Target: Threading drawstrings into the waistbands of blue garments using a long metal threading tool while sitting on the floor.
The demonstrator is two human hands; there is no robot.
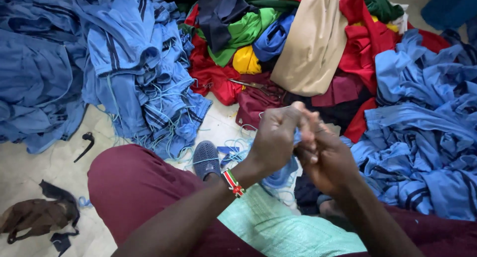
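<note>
Your left hand (275,138) and right hand (325,157) meet above your lap, fingers pinching a small piece of blue cloth (297,137) between them. Blue garments (134,63) heap on the floor (30,162) at both sides; scissors (253,85) lie on the coloured pile ahead.

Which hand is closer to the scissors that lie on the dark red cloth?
The left hand. It is just below the scissors; the right hand is lower and further right.

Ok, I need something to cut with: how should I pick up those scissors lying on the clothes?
Probably by the handle end, coming from above. The scissors lie flat on the dark red cloth with nothing over them, and both hands are busy pinching a blue scrap. Which end bears the handles is hard to tell.
</note>
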